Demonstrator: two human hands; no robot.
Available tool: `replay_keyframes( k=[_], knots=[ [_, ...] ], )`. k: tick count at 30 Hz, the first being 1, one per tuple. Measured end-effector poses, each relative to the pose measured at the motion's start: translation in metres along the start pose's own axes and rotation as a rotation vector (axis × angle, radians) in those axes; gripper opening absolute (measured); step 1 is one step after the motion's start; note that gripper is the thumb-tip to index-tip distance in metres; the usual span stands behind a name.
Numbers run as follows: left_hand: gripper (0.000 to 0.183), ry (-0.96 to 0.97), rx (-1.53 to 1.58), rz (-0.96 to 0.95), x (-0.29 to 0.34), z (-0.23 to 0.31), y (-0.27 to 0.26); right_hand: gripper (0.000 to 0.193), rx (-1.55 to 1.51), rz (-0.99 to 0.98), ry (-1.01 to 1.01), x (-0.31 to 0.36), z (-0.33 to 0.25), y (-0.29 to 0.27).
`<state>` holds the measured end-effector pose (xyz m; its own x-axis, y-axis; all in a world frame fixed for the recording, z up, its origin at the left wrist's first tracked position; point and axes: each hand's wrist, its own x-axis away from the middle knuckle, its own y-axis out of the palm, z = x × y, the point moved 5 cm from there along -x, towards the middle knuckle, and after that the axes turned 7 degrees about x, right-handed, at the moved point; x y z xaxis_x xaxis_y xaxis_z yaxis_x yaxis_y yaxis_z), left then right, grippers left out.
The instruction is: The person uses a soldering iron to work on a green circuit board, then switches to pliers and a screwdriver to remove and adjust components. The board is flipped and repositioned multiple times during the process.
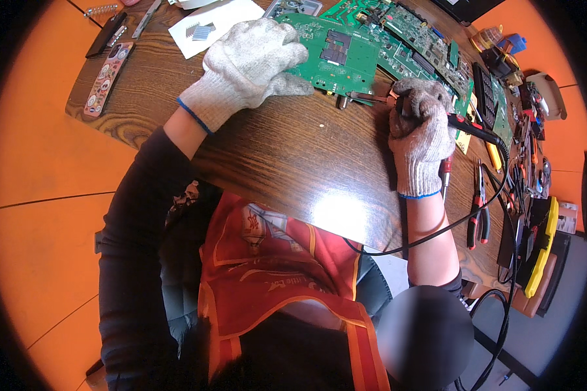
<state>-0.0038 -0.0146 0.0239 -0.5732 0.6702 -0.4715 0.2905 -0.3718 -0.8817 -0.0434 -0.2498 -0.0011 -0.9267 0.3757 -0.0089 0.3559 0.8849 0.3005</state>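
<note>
- The wooden table (306, 150) spreads across the view, under a bright patch of glare.
- A red apron (274, 260) covers the person's front, at the table's near edge.
- Stacked boards (427, 42) lie at the far right, just behind the green board.
- The green board (352, 68) sits at the table's far side, between the hands.
- White paper (182, 40) lies left of it.
- The left hand (257, 58), gloved, lies over the board's left end, fingers together; I cannot tell whether it grips or only presses.
- The right hand (424, 117), gloved, is clamped around the iron (372, 98), whose tip points left at the board's near edge; contact is unclear.
- Red-and-black pliers (480, 195) lie right of that hand.
- A stickered case (109, 79) rests at the table's left.
- A small finned block (202, 32) sits on the paper.
</note>
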Motion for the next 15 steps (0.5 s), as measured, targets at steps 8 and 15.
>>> replay_keyframes(
  k=[8, 15],
  knots=[
    [0.044, -0.015, -0.004, -0.026, -0.001, 0.0017, -0.0015, 0.013, -0.023, 0.066, 0.036, -0.0028, 0.001, -0.0018],
    [0.045, -0.004, 0.013, -0.009, -0.0003, 0.0, -0.0002, 0.01, 0.046, -0.006, 0.006, 0.0019, -0.0028, 0.002]
  ],
)
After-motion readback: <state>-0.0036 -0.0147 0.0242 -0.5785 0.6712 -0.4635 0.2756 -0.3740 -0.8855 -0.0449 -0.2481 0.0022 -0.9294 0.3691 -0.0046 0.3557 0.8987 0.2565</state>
